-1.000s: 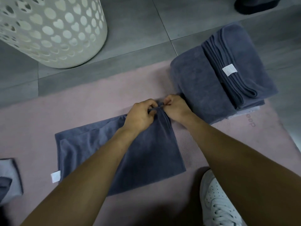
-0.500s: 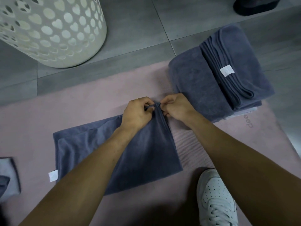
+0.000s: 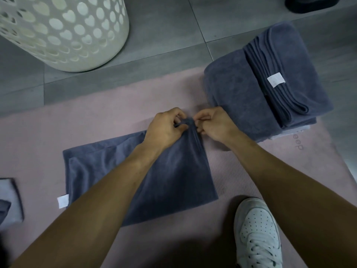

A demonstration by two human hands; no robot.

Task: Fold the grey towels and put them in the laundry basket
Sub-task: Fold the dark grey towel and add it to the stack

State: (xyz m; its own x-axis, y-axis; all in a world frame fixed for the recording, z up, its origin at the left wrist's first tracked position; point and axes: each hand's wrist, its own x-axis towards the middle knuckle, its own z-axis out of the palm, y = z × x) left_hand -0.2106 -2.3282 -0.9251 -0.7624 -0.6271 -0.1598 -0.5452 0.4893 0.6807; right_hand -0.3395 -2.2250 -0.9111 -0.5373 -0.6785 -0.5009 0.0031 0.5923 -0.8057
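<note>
A grey towel (image 3: 173,175) lies spread on the pink mat (image 3: 108,117), a white label at its near left corner. At its far right corner, my left hand (image 3: 164,128) and my right hand (image 3: 214,122) both pinch the bunched edge, fingers curled, almost touching each other. A stack of grey towels (image 3: 266,88) sits just to the right of my hands, one with a white label on top. The white laundry basket (image 3: 63,31), pierced with heart-shaped holes, stands on the floor at the far left.
My white sneaker (image 3: 257,233) stands on the mat at the lower right. Another piece of cloth (image 3: 9,202) lies at the left edge. A dark object (image 3: 311,2) sits at the top right on the grey tiled floor (image 3: 166,35).
Both hands have lifted the towel's corner slightly and drawn it a little further away from me; the grip is unchanged.
</note>
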